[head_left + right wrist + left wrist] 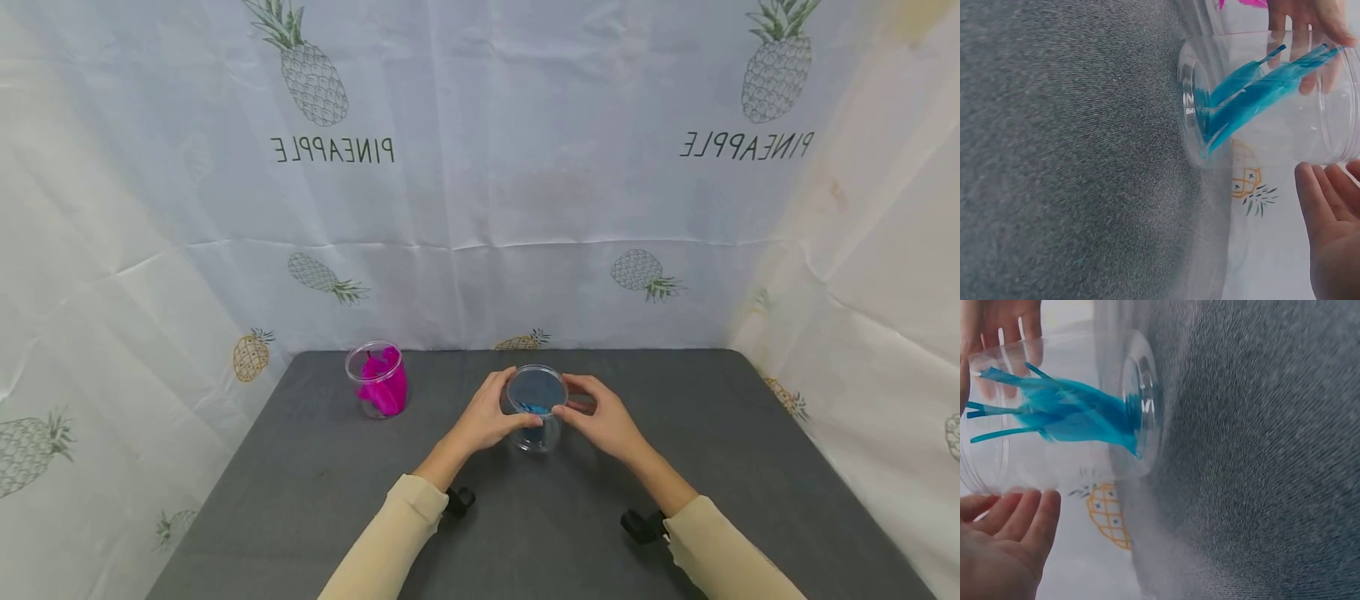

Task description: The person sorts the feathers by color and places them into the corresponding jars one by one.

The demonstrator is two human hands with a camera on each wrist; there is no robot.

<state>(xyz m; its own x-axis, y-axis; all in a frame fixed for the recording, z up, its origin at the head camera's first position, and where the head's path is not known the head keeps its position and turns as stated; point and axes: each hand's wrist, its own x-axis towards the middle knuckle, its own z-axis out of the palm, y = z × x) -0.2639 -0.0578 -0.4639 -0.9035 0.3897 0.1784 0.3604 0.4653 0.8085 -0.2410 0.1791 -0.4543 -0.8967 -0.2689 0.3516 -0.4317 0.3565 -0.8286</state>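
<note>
A clear plastic jar (534,440) stands upright on the dark grey table (322,500), between my two hands. Several blue feathers (1079,412) lean inside it, their quills pointing up. My left hand (483,419) holds the left side of the jar's upper end, thumb in front and fingers behind. On the opposite side, my right hand (611,421) grips the same upper end, its thumb at the front of the rim. Both wrist views show fingers against the jar wall. Whether a clear lid sits on the rim, I cannot tell.
A second clear jar (358,375) with bright pink feathers (384,387) inside stands at the table's back left. A white curtain (480,192) printed with pineapples hangs behind the table and along both sides. A black wrist device (642,527) sits below my right sleeve.
</note>
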